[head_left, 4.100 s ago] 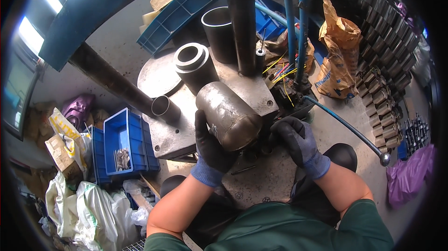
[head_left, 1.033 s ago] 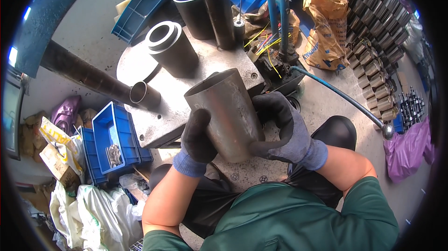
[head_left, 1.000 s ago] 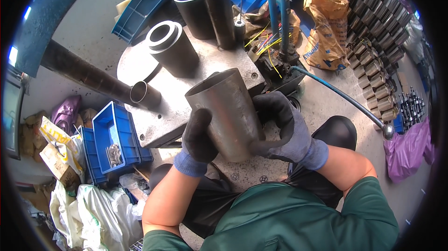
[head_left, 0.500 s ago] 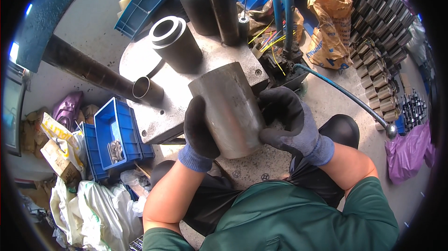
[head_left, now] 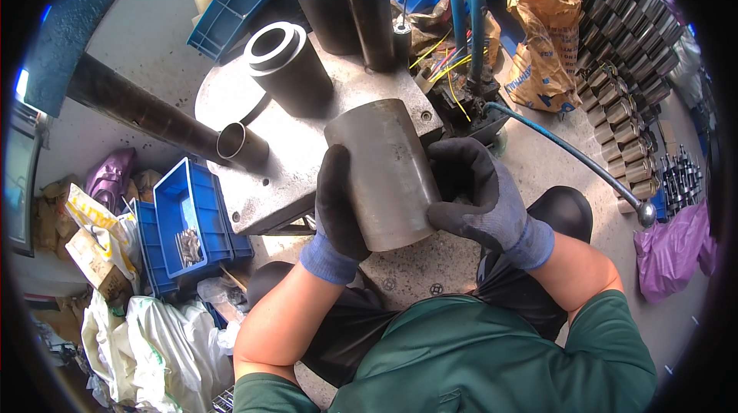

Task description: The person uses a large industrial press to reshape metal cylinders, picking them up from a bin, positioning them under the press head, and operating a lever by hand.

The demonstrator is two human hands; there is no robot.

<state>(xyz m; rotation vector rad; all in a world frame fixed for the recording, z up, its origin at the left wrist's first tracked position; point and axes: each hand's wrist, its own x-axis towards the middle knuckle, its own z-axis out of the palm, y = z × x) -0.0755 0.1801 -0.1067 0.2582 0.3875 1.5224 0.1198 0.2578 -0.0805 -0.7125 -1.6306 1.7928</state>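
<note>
Between my gloved hands is a wide grey metal cylinder [head_left: 384,175], slightly tilted, held in front of the machine table's near edge. My left hand [head_left: 338,209] presses its palm and fingers against the cylinder's left side. On the other side, my right hand [head_left: 480,198] curls about the lower right, its thumb on the wall; some of its fingertips are hidden. Beyond the cylinder, a dark stepped cylinder with a pale ring on top [head_left: 290,71] stands on the metal table [head_left: 246,190]. A short tube [head_left: 242,145] sits near the table's left edge.
A dark column [head_left: 367,13] rises behind, beside a large open tube [head_left: 323,6]. Left are blue bins [head_left: 188,217] and white sacks [head_left: 173,344]. To the right, a lever with a ball knob [head_left: 646,213] crosses near stacked metal sleeves [head_left: 623,136] and a brown paper bag [head_left: 544,36].
The cylinder has shifted slightly right and up and stands a little differently turned. My left hand has moved right with it; my right hand stays nearly in place.
</note>
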